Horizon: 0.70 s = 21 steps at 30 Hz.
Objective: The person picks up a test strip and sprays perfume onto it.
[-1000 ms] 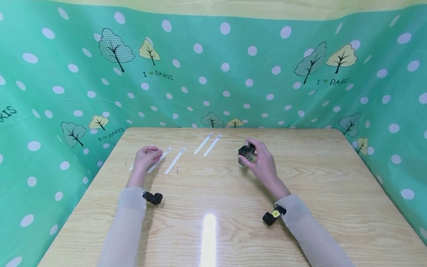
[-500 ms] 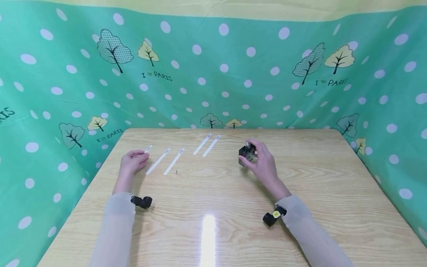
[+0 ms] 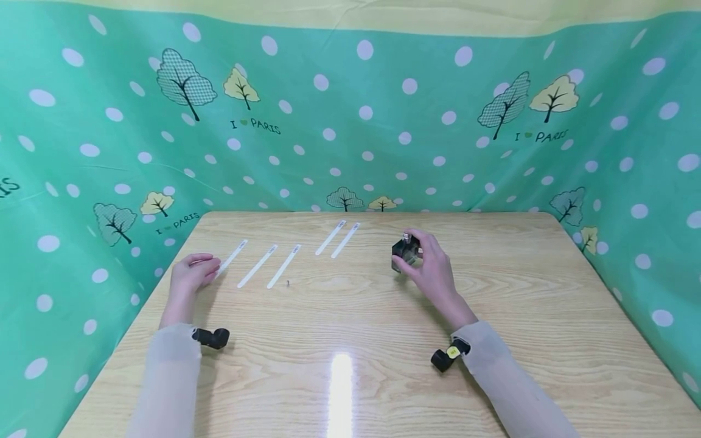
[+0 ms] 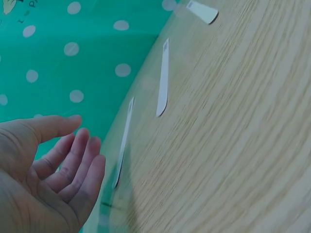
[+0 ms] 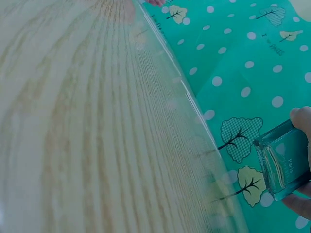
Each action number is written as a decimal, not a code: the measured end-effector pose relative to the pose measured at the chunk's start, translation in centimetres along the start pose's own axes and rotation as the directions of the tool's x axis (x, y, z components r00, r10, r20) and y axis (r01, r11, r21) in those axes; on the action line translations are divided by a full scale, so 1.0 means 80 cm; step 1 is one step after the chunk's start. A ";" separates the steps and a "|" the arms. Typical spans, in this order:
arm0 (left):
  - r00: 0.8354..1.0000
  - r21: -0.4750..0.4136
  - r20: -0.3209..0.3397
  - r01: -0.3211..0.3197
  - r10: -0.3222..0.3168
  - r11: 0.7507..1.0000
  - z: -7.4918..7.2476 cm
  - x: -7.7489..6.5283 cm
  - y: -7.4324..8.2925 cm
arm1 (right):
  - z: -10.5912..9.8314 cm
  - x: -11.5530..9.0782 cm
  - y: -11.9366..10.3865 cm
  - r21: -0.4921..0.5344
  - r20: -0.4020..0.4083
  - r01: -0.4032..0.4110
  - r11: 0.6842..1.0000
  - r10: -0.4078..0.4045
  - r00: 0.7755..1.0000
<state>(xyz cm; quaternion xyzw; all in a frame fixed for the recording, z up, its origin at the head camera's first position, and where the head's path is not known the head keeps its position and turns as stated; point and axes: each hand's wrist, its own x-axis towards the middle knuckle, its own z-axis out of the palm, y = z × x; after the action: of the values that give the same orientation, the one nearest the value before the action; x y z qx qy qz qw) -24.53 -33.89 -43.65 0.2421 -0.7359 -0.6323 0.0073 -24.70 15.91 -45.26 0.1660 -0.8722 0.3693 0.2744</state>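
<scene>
BACKDROP: green cloth (image 3: 383, 80) is hanging behind the desk (image 3: 383, 322) and along both sides, showing pale dots (image 3: 364, 50), printed trees (image 3: 183, 81) and "PARIS" lettering (image 3: 265, 126) | TOP: a pale yellow band (image 3: 416, 17) is running across | DESK: light wood grain is showing, far corners (image 3: 543, 219) are rounding off | LIGHT: a bright white streak (image 3: 341, 395) is gleaming nearby
</scene>
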 end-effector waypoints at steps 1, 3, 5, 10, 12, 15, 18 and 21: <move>1.000 -0.003 -0.004 0.004 -0.004 1.000 -0.003 0.000 0.000 | 0.000 0.000 0.000 0.001 0.001 0.000 1.000 0.000 1.000; 1.000 0.002 -0.010 0.011 -0.011 1.000 -0.007 0.000 -0.002 | 0.000 0.000 -0.001 0.001 0.003 0.001 1.000 -0.001 1.000; 1.000 0.008 -0.011 0.008 -0.008 1.000 -0.012 -0.001 -0.004 | 0.000 0.000 -0.001 0.001 0.005 0.003 1.000 -0.003 1.000; 0.999 0.064 -0.047 0.022 -0.019 0.998 -0.023 -0.003 -0.012 | 0.002 0.001 -0.001 0.008 -0.003 0.019 1.000 -0.019 1.000; 0.998 0.075 -0.056 0.038 -0.034 0.996 -0.028 -0.003 -0.015 | 0.003 0.002 -0.001 0.012 -0.006 0.024 1.000 -0.024 1.000; 0.997 0.073 -0.053 0.058 -0.055 0.996 -0.034 -0.003 -0.019 | 0.004 0.002 0.000 0.013 -0.003 0.024 1.000 -0.024 1.000; 0.997 0.119 -0.050 0.069 -0.063 0.991 -0.035 -0.002 -0.021 | 0.004 0.001 0.000 0.012 0.001 0.017 1.000 -0.017 1.000; 0.997 0.270 -0.063 0.064 -0.049 0.961 -0.033 -0.003 -0.024 | 0.004 0.000 -0.001 0.013 0.005 0.012 1.000 -0.012 1.000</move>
<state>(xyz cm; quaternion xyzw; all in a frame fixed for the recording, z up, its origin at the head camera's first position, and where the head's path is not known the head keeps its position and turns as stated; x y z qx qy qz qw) -22.83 -36.44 -44.82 0.2792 -0.8081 -0.5182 -0.0238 -24.79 15.64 -45.42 0.1739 -0.8695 0.3730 0.2731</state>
